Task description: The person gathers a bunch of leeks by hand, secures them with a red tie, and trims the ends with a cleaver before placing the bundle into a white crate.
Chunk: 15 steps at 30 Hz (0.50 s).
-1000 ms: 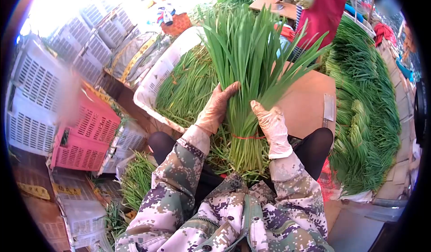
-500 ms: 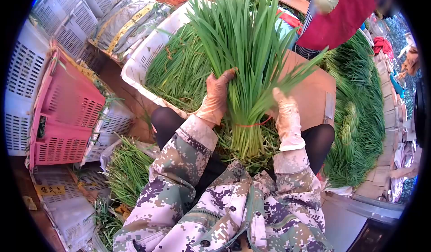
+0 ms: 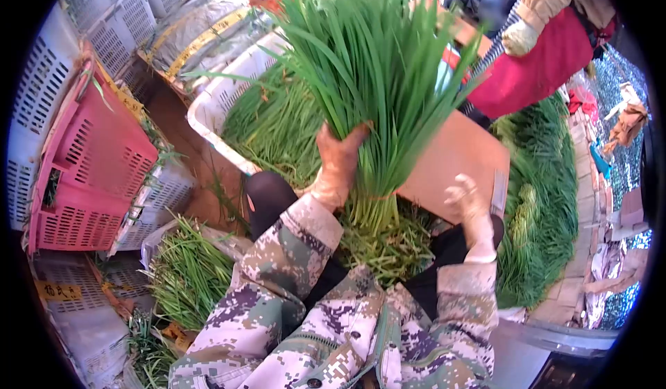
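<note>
My gloved left hand (image 3: 338, 163) is wrapped round a bunch of Chinese chives (image 3: 381, 98), its leaves fanning upward and outward. A reddish band (image 3: 381, 197) circles the pale stems below that hand. The stem ends stand just above a heap of cut trimmings (image 3: 388, 250) between my knees. To the right, apart from the bunch, my gloved right hand (image 3: 472, 205) holds nothing; its fingers are loosely bent and spread. A cardboard sheet (image 3: 461, 157) lies behind that hand.
A white crate (image 3: 218, 139) holding more chives stands ahead on the left. Pink (image 3: 94, 188) and white slotted crates (image 3: 41, 111) are stacked at far left. Loose greens (image 3: 191, 271) lie by my left side. A long chive pile (image 3: 541, 215) is at right. Another person's gloved hand (image 3: 519, 39) shows at upper right.
My right hand has moved away from the stems, right and down, its fingers loosening. The bunch remains in my left hand, its leaf tips swaying. The other person's arm has shifted right.
</note>
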Available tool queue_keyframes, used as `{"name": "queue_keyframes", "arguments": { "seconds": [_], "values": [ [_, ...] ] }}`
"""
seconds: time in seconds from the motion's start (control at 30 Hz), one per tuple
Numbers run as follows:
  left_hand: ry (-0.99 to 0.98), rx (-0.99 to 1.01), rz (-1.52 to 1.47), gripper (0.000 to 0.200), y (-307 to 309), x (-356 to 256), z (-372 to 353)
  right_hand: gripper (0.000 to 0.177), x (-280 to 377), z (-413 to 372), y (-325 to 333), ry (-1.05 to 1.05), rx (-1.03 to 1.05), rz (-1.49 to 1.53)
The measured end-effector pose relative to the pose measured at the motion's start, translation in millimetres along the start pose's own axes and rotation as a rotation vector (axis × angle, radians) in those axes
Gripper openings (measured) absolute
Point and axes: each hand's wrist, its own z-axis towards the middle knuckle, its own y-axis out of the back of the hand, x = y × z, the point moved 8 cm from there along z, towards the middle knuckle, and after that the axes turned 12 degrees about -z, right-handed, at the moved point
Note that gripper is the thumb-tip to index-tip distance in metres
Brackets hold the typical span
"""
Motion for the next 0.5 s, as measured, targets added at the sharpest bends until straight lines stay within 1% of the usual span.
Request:
{"name": "queue_keyframes", "arguments": {
  "seconds": [0.07,0.13,0.2,0.23,0.27,0.33,0.37,0.5],
  "values": [
    [-0.037,0.026,0.048,0.034,1.5,1.5,0.5,0.066,34.1,-13.9,-46.3,0.095,0.061,-0.156],
    [-0.047,0.061,0.068,0.035,-4.4,-3.3,-4.6,0.080,59.7,-11.6,-81.1,0.285,0.062,-0.153],
    [-0.044,0.099,0.098,0.035,-11.2,-8.1,-10.4,0.070,83.3,2.6,-104.7,0.238,0.092,-0.078],
    [-0.044,0.112,0.040,0.035,-13.7,-7.6,-12.5,0.058,79.8,12.9,-112.9,0.281,0.072,-0.327],
    [-0.046,0.124,-0.018,0.034,-15.4,-7.0,-14.0,0.058,89.3,15.8,-118.6,0.288,0.064,-0.328],
    [-0.031,0.145,-0.030,0.034,-17.6,-5.8,-15.7,0.049,110.2,19.9,-126.2,0.220,-0.015,-0.126],
    [-0.012,0.149,-0.034,0.035,-16.1,-4.6,-16.5,0.048,128.6,11.6,-125.9,0.265,-0.046,-0.093],
    [0.007,0.176,0.034,0.038,-10.4,-0.6,-18.7,0.045,136.9,9.8,-129.4,0.333,-0.075,-0.005]
  ]
}}
